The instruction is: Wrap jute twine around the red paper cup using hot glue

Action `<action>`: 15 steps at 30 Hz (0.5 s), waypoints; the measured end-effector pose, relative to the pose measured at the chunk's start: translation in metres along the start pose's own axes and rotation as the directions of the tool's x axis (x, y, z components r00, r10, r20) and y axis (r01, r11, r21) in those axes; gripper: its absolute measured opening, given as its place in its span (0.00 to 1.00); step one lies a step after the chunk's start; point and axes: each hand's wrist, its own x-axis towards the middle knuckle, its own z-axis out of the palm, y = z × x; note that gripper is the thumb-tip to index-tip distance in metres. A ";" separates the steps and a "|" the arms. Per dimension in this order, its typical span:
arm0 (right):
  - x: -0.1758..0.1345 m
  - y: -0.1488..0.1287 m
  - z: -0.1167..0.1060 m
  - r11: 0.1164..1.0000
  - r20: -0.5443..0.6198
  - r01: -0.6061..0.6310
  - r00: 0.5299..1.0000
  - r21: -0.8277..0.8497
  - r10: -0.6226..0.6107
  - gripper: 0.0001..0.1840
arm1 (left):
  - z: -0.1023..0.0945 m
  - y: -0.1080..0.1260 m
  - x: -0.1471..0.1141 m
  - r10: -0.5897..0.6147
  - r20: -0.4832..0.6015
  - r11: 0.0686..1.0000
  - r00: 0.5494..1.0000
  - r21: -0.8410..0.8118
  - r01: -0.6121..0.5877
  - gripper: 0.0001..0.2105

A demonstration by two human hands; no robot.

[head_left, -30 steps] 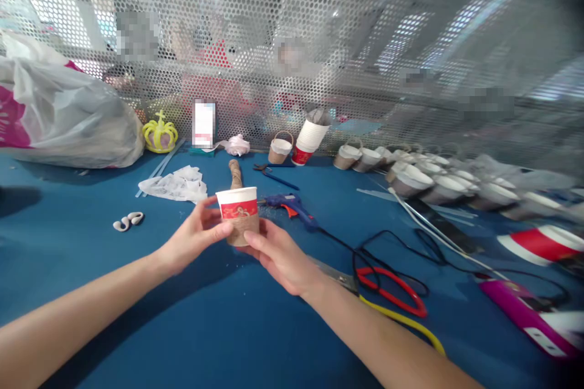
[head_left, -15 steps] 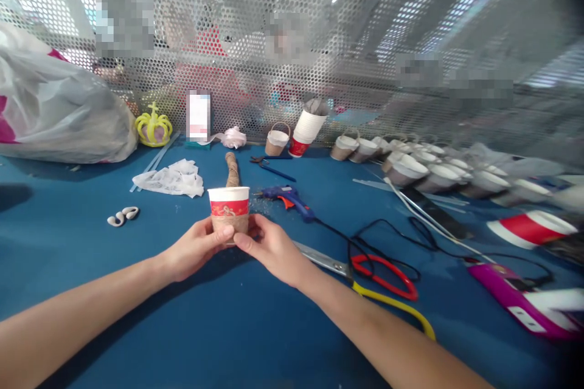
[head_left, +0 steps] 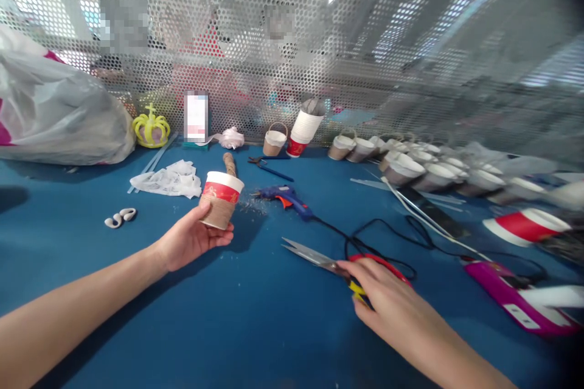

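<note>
With the fingers of my left hand I hold a white paper cup with a red band and brown twine around its lower part. The thumb presses its left side; other fingers support it from behind and below. The cup is slightly tilted above the blue table, left of its middle. The fingers of my right hand are on the red and yellow handles of large steel scissors; whether they grip, I cannot tell. The blades are slightly apart.

If I press the cup too strongly, its thin wall may bend. If I lift the scissors carelessly, the thin black cord near the red handle may catch and drag the blue glue gun with orange trigger.

My left forearm comes from the table's near left side, palm turned inward; my right one comes from the near right, palm down. Toward the far edge, at the right, are many small twine-wrapped cups with white lining.
</note>
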 end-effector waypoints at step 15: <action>-0.003 0.036 0.021 0.975 0.009 -0.002 1.000 -0.221 0.004 0.37 | -0.007 0.004 0.000 0.073 0.101 0.996 0.992 0.049 -0.078 0.21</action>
